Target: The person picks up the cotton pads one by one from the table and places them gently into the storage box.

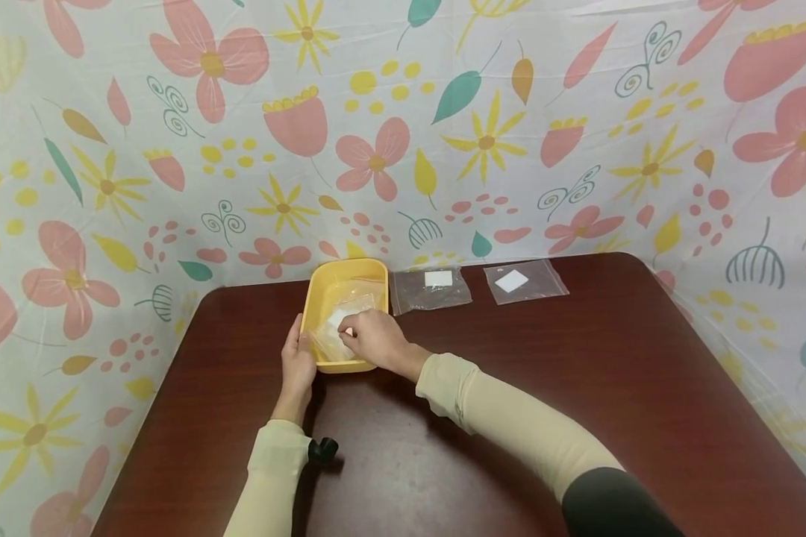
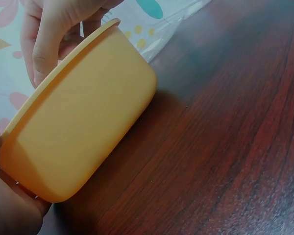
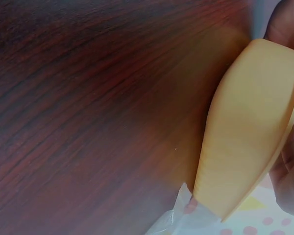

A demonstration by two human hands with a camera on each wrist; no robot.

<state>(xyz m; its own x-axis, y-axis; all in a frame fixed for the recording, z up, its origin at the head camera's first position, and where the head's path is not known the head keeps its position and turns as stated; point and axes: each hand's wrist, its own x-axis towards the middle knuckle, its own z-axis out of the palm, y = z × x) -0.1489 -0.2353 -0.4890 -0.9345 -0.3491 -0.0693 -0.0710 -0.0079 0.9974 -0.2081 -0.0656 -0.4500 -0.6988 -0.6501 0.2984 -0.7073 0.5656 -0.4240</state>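
A yellow plastic tray stands on the table near its back edge. My left hand grips the tray's left side near the front corner. In the left wrist view the left hand shows beside the tray's outer wall. My right hand reaches into the tray over the front rim, fingers bent. Its fingertips are at a clear plastic bag with a white piece. Whether they pinch the bag is unclear. Both wrist views see the tray from outside, so its wall hides the fingertips.
Right of the tray lie two flat clear zip bags, a nearer one and a farther one, each with a white rectangle. The brown table meets a flowered cloth behind. A small black object is by the left sleeve.
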